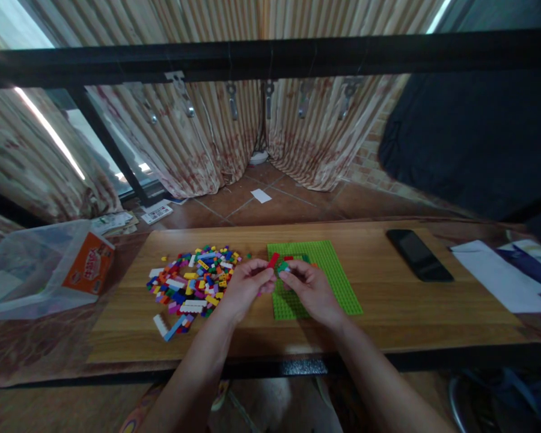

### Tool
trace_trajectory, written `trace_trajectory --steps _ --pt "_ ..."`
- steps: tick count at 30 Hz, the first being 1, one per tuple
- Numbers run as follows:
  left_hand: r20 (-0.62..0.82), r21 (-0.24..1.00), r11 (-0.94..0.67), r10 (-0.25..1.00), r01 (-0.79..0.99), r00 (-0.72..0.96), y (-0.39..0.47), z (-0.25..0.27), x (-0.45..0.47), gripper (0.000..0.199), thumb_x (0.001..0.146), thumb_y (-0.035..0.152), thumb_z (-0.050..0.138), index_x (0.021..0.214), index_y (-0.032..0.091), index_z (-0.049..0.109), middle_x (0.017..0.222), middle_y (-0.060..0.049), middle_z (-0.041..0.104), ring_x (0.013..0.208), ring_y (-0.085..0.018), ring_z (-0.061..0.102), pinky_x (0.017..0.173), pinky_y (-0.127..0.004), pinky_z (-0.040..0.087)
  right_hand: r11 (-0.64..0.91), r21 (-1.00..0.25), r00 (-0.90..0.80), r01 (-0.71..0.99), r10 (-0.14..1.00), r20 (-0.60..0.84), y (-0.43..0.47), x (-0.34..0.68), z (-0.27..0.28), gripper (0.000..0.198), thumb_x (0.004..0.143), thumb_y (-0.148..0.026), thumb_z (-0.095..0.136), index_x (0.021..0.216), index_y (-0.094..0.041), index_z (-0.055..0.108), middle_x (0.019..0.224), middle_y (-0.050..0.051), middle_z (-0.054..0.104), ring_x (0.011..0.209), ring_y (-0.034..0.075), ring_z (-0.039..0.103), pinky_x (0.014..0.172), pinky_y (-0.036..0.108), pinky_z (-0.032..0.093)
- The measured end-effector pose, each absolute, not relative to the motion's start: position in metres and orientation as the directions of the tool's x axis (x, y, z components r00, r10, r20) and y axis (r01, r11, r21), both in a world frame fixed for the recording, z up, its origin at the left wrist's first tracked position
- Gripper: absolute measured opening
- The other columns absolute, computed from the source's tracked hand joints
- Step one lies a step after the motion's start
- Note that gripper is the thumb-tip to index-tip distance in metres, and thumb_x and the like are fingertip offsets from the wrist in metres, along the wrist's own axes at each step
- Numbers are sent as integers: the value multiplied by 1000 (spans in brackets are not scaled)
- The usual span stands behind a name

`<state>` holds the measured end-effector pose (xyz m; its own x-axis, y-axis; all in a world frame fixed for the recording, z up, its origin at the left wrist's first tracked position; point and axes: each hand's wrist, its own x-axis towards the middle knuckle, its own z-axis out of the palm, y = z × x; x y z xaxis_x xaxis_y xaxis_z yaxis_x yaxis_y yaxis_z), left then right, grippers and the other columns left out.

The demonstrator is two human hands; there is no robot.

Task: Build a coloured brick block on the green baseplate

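A red toy brick (273,260) is pinched in my left hand (251,280), close to the left edge of the green baseplate (340,294). My right hand (309,287) is closed on a green toy brick (283,266) and hovers over the baseplate. The two bricks are near each other, with the red one slightly higher. Behind my right hand, a few red, green and orange bricks (305,258) show on the baseplate, partly hidden by the fingers. Left of my left hand lies a heap of mixed toy bricks (190,275).
The wooden board (365,240) carries all of this. A black phone (419,255) lies on its right part. White papers (496,273) are further right, and a clear plastic box (49,240) with an orange label stands at the left. A dark bar (270,57) crosses in front of the curtains.
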<state>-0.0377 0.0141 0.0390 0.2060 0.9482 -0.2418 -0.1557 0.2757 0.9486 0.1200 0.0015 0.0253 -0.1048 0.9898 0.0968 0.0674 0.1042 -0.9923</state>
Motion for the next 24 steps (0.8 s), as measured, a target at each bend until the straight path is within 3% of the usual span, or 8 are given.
trace_trajectory --steps 4,8,13,18,24 --pt "-166 977 179 979 -119 118 18 42 -42 26 68 36 72 79 15 62 68 2 62 59 -8 56 58 -20 44 141 -950 -71 279 989 126 1 121 22 18 81 -36 61 87 -20 66 78 2 67 71 16 59 70 30 46" --pt "-35 999 36 984 -3 177 17 41 -40 17 73 31 68 78 15 63 70 1 62 64 -9 55 62 -21 45 150 -902 -79 404 989 129 -1 117 23 16 81 -31 60 90 -20 68 84 4 70 75 18 62 75 33 47" --pt "98 986 -123 974 116 206 17 35 -36 10 78 27 62 78 16 61 72 1 60 68 -11 56 66 -23 45 169 -928 -122 333 983 135 -4 110 25 19 83 -33 59 92 -20 70 84 4 71 79 19 64 76 33 48" --pt "18 999 -25 986 42 166 20 36 -42 14 76 30 62 78 16 59 66 2 58 61 -10 52 60 -22 43 136 -980 -153 143 982 114 -4 114 24 20 80 -37 64 88 -19 68 80 3 69 74 17 62 71 30 48" --pt "5 994 -15 996 108 92 26 35 -53 13 73 27 64 73 15 58 66 3 56 61 -9 51 59 -21 40 63 -989 -37 136 998 59 1 137 21 23 75 -37 69 89 -18 68 86 4 69 79 17 62 75 31 49"
